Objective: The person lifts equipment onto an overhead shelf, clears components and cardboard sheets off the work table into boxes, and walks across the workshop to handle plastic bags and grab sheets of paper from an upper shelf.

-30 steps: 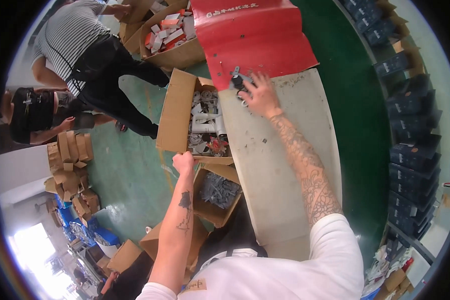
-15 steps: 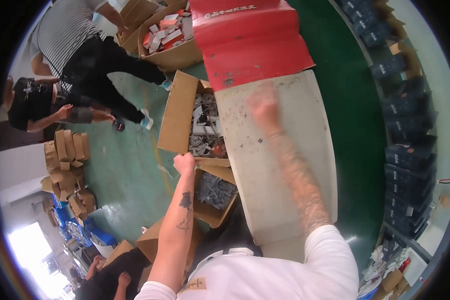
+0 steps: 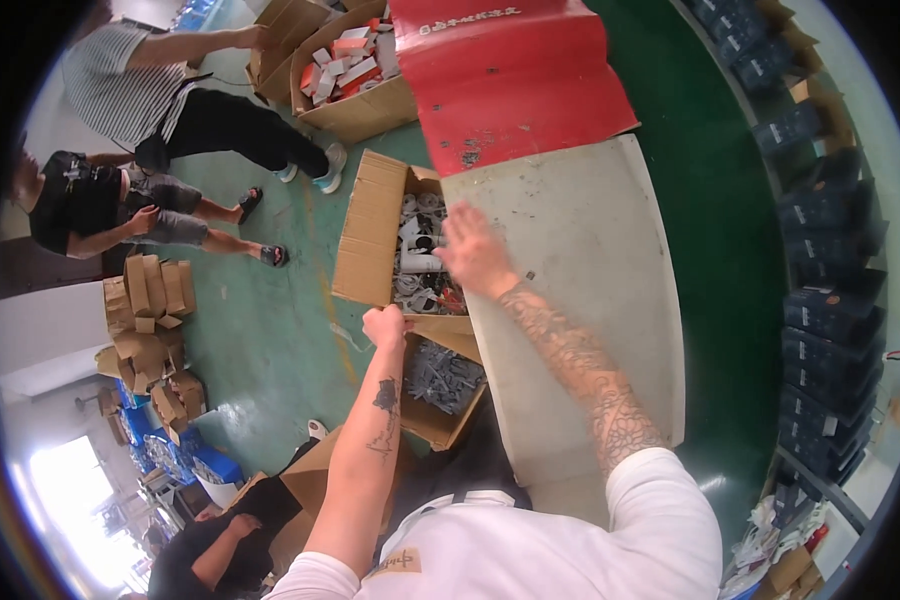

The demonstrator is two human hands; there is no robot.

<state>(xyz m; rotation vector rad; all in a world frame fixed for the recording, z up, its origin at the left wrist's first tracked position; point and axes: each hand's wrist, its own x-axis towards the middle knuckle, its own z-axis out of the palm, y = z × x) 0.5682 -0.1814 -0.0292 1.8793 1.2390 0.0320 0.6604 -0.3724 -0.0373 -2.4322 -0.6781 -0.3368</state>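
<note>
My left hand (image 3: 385, 325) is closed on the near edge of an open cardboard box (image 3: 368, 235). White cylindrical parts and tangled cables (image 3: 425, 285) fill that box, which stands against the table's left side. Slightly blurred, my right hand (image 3: 475, 250) is spread flat, palm down, at the left edge of the pale table top (image 3: 590, 300). Its fingertips reach toward the box opening. A tiny dark piece (image 3: 530, 275) lies on the table beside the right wrist. Directly nearer than the box, a second carton (image 3: 432, 425) holds grey plastic parts (image 3: 442, 378).
A red sheet (image 3: 520, 90) with small crumbs covers the table's far end. Beyond stands a carton of white and orange boxes (image 3: 350, 65). Two people stand at the far left; another person (image 3: 210, 545) is at lower left. Dark boxes (image 3: 820, 350) line the right wall.
My right hand has swept left and nearer, from the far middle of the table to its left edge, and its fingers have spread. Most scattered bits there are gone. My left hand keeps its hold.
</note>
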